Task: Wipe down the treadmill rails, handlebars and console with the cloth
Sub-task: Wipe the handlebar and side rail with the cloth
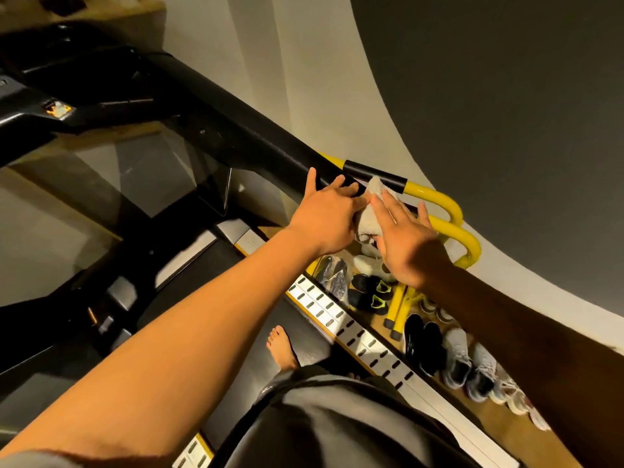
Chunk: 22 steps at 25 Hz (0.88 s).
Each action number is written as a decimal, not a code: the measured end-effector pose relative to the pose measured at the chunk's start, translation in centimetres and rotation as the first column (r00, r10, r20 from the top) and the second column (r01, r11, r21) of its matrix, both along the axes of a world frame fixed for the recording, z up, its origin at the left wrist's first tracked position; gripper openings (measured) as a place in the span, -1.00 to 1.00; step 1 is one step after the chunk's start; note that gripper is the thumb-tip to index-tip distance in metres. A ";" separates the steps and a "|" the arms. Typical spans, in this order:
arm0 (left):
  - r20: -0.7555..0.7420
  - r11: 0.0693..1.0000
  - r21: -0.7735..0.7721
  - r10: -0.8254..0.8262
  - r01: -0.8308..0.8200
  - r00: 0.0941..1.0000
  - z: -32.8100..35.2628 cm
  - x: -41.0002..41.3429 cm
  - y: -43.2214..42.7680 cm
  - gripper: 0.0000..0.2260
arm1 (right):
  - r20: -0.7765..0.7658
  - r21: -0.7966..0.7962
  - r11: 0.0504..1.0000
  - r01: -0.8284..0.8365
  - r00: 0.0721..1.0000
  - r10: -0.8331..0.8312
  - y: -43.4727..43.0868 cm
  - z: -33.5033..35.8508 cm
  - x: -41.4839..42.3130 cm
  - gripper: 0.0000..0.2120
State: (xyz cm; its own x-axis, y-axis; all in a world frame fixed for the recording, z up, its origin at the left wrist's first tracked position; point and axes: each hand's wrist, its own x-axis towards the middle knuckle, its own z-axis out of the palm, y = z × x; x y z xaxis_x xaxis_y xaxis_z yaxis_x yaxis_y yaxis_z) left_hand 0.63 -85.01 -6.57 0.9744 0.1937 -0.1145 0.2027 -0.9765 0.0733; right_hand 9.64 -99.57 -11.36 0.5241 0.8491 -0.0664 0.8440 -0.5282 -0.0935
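A black padded handlebar [236, 130] runs from the console [50, 79] at the upper left down to the middle of the view. My left hand [324, 214] lies on its lower end with the fingers spread over the bar. A pale, crumpled cloth [368, 211] hangs between my two hands at the bar's end. My right hand [405, 244] presses flat against the cloth, fingers extended. The cloth's lower part is partly hidden behind both hands.
A yellow tubular frame [452, 224] with a black sleeve stands just beyond the bar end, against a pale wall. Several pairs of shoes [456, 352] lie on the floor to the right. The treadmill belt [243, 332], a slotted side rail [358, 336] and my bare foot [283, 346] are below.
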 end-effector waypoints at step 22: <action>0.106 0.948 -0.150 0.299 -0.281 0.948 0.6 -3.9 7.8 -0.32 | 0.030 -0.130 0.957 -0.260 0.963 0.266 14.3 3.3 0.0 -0.37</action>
